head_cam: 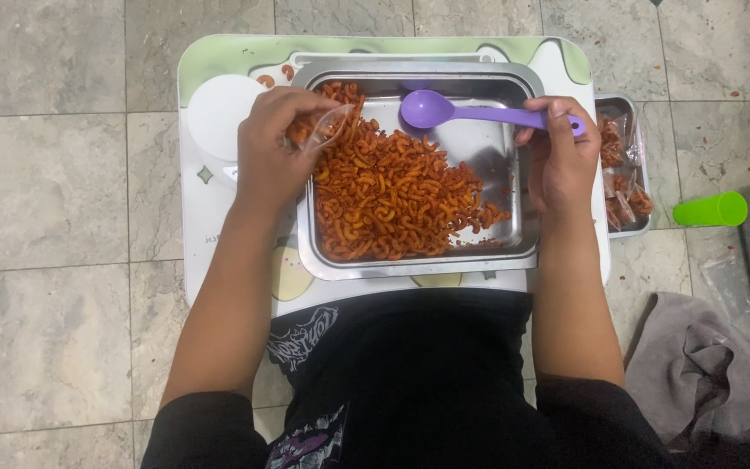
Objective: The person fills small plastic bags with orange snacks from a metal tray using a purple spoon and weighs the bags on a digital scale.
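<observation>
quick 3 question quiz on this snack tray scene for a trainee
1. True or false: the right hand holds a purple spoon.
2. What does the left hand hold? A) a green cup B) a small clear bag C) a grey cloth
3. What fills the steel tray?

Key
1. True; its bowl hangs over the tray.
2. B, the clear bag, at the pile's edge.
3. Orange-red curled pasta snacks, heaped toward the left side.
</observation>
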